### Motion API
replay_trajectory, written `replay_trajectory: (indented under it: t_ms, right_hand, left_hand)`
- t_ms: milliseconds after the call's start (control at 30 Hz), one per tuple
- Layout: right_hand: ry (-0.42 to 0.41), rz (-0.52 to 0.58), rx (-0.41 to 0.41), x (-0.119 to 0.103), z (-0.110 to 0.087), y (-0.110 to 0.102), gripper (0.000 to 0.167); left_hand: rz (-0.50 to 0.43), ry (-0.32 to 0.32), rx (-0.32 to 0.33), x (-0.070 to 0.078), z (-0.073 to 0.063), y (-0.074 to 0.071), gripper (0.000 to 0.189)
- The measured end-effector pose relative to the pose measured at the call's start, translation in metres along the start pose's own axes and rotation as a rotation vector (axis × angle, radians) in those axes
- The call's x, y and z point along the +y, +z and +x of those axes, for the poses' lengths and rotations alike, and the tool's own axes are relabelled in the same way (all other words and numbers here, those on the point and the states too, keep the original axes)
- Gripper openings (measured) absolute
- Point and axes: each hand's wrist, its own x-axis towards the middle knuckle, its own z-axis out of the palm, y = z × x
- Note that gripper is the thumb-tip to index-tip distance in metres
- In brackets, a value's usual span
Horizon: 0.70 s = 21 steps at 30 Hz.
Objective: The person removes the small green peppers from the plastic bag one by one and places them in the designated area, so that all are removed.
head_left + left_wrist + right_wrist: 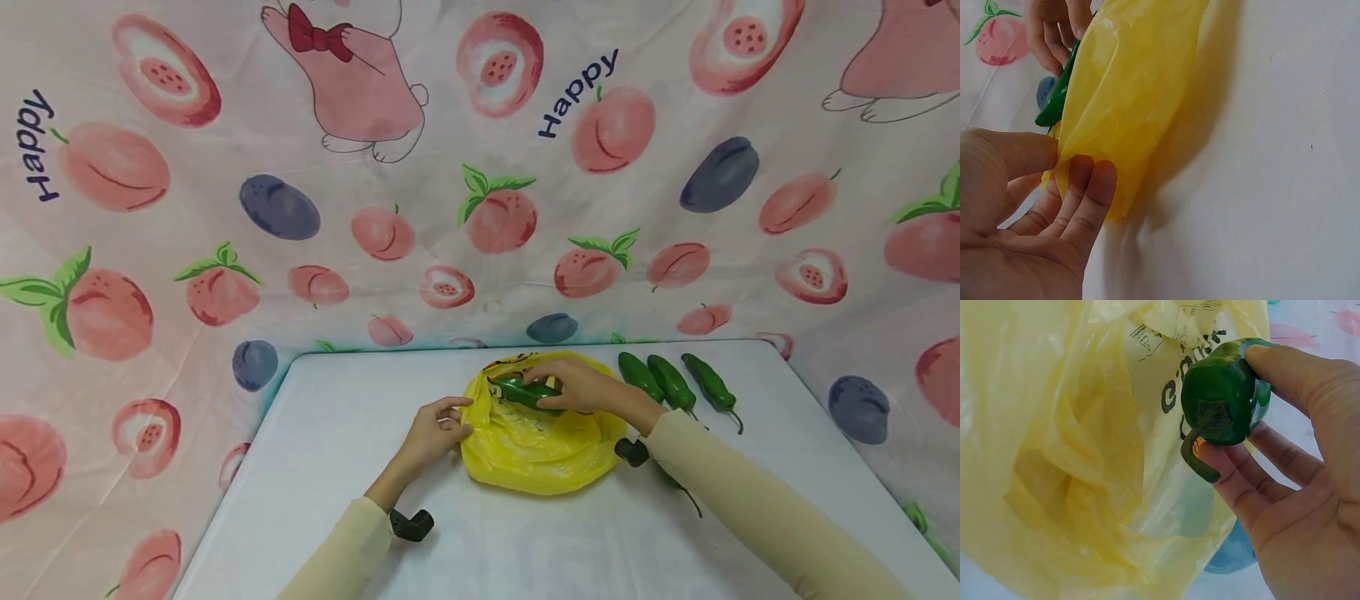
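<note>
A yellow plastic bag (536, 462) lies on the white table, its mouth spread toward the back. My left hand (432, 433) pinches the bag's left edge between thumb and fingers, as the left wrist view shows up close. Over the bag's mouth, my right hand (573, 383) grips a green pepper (517, 390) by its sides. In the right wrist view the pepper's stem end (1213, 415) faces the camera, with a curved stem, and dark print shows on the bag (1085, 456) behind it.
Several more green peppers lie right of the bag: three in a slanted row, among them the rightmost pepper (708, 382), and one mostly hidden under my right forearm, its stem (686, 493) showing. A fruit-print cloth (420, 183) hangs behind the white table (337, 433).
</note>
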Motion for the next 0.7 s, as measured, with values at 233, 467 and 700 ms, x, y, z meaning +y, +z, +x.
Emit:
replay_trajectory:
  t_ms: [233, 467, 700]
  right_hand:
    - [-0.030, -0.004, 0.039, -0.005, -0.020, -0.010, 0.037]
    - [0.010, 0.013, 0.060, -0.002, -0.042, -0.016, 0.038]
    - [0.000, -0.010, 0.140, 0.006, -0.069, -0.019, 0.039]
  left_hand:
    - [-0.002, -0.009, 0.016, -0.001, 0.000, -0.001, 0.043]
    - [0.006, -0.025, 0.016, -0.003, 0.002, -0.001, 0.043]
    - [0.010, -0.022, 0.018, -0.004, 0.003, -0.002, 0.043]
